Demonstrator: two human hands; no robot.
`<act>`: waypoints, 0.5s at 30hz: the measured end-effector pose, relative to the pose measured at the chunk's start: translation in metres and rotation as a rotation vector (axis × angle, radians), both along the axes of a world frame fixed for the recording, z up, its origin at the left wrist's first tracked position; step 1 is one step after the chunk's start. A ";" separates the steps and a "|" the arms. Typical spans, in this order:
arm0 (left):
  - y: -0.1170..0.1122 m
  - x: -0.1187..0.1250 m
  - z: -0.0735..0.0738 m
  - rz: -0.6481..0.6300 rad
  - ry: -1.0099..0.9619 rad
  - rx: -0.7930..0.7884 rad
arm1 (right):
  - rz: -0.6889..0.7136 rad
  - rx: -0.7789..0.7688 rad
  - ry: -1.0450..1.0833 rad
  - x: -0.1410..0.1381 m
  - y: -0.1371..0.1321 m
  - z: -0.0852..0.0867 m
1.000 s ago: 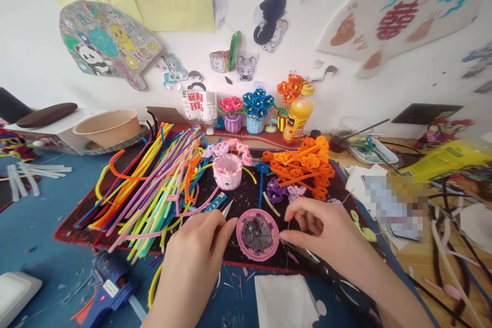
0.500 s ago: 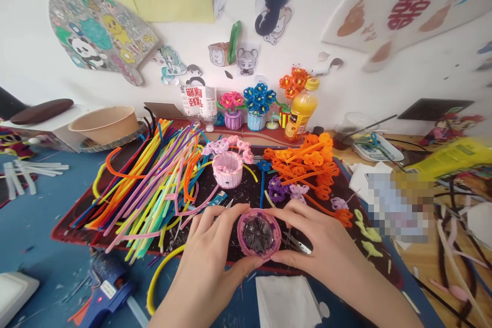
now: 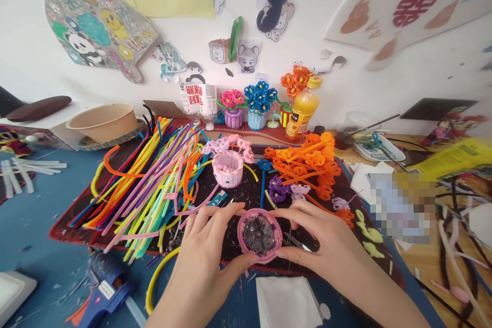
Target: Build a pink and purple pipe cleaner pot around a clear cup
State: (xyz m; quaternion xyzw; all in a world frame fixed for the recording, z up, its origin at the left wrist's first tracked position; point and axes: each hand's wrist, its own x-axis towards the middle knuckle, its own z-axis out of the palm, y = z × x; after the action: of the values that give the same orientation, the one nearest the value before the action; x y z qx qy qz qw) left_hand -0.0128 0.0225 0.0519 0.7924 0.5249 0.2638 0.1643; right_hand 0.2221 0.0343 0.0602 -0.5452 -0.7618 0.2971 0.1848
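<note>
Between my two hands is a small round pot with a fuzzy pink rim, its dark ribbed inside or base facing me. My left hand grips its left side, thumb at the lower edge and fingers along the top. On the other side my right hand pinches the rim between thumb and forefinger. Just beyond stands a pale pink pot with pink and lilac pipe-cleaner flowers. A teal lighter lies near my left fingertips. Scissors lie partly hidden behind my right hand.
Loose pipe cleaners are heaped at left, orange pipe-cleaner flowers at right. A blue glue gun with a lit red light lies front left. White paper is in front. A juice bottle stands at the back.
My fingers have shifted slightly around the rim, and the right forefinger now curls more. The pot stays in nearly the same place; the view has tilted slightly.
</note>
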 end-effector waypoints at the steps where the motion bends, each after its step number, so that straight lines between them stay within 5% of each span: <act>1: 0.000 -0.001 0.000 0.008 -0.005 -0.007 | -0.006 0.002 -0.002 0.001 0.000 -0.001; 15: -0.001 -0.007 -0.002 0.017 0.000 -0.033 | -0.013 -0.004 -0.017 0.003 0.000 0.001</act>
State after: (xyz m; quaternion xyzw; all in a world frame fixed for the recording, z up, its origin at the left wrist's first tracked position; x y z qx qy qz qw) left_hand -0.0194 0.0216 0.0500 0.7850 0.5359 0.2567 0.1750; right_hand 0.2255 0.0346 0.0612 -0.5531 -0.7592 0.2928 0.1788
